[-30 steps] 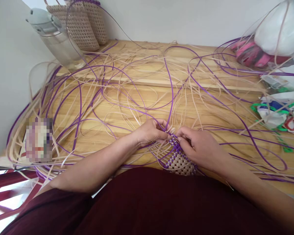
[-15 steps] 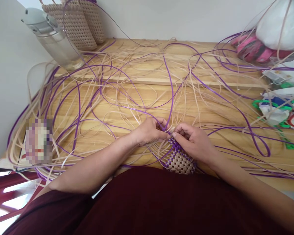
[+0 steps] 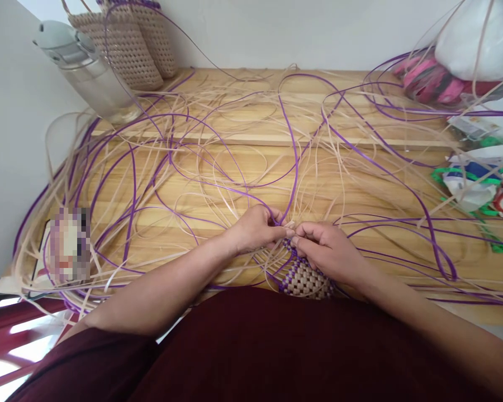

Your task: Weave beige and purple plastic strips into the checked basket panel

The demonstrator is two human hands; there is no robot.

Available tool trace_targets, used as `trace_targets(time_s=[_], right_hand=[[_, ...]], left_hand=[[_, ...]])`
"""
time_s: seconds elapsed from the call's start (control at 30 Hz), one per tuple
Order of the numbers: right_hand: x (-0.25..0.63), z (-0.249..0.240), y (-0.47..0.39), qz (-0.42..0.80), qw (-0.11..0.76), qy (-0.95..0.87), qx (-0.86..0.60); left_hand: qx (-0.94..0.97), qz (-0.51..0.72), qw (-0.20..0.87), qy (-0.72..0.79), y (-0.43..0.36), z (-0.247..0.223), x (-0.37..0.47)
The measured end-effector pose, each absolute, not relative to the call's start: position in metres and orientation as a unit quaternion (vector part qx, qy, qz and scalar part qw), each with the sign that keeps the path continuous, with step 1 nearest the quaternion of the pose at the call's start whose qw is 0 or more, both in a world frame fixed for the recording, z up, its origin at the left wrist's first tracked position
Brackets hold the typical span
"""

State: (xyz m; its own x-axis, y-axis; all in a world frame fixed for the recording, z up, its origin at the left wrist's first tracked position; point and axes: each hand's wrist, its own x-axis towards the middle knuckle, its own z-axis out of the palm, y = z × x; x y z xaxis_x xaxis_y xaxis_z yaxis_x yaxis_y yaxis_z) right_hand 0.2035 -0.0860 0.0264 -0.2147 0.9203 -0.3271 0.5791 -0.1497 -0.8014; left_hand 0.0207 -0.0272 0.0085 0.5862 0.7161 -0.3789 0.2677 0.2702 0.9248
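A small woven piece [image 3: 308, 279] in beige and purple lies at the table's front edge, against my dark red shirt. Long beige and purple strands [image 3: 295, 162] fan out from its upper end. My left hand [image 3: 265, 228] is closed on strands at that end, thumb and fingers pinched together. Right beside it, my right hand [image 3: 323, 244] pinches the strands at the upper edge of the weave, its fingertips touching those of my left hand. The exact strands between the fingertips are too small to tell apart.
Loose strands cover much of the wooden table [image 3: 235, 162]. A clear bottle [image 3: 96, 84] and woven bags [image 3: 121, 44] stand back left. Pink bundles [image 3: 430, 78], a white bag [image 3: 480, 42] and packets with green cord [image 3: 469, 181] lie right. A blurred object [image 3: 69, 244] is at left.
My right hand has shifted slightly, its fingers closer together and nearer my left fingertips. The purple loop at the right has moved a little down and left. My left hand has barely moved.
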Motion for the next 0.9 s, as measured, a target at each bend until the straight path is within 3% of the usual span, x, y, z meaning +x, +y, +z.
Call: trace_targets(time_s=[0.13,0.23,0.33,0.9], right_hand=[[0.205,0.026,-0.090,0.385,0.176,-0.693,-0.584],[0.206,0.024,-0.093,0.366,0.174,-0.714,-0.571],[0.207,0.022,-0.095,0.353,0.180,-0.716,-0.574],[0.212,0.016,-0.100,0.333,0.198,-0.759,-0.522]], left_hand=[[0.609,0.173,0.637,0.439,-0.030,0.009,0.023],[0.584,0.177,0.667,0.427,-0.029,0.009,0.023],[0.573,0.169,0.693,0.404,-0.027,0.008,0.020],[0.626,0.162,0.624,0.439,-0.028,0.007,0.023]])
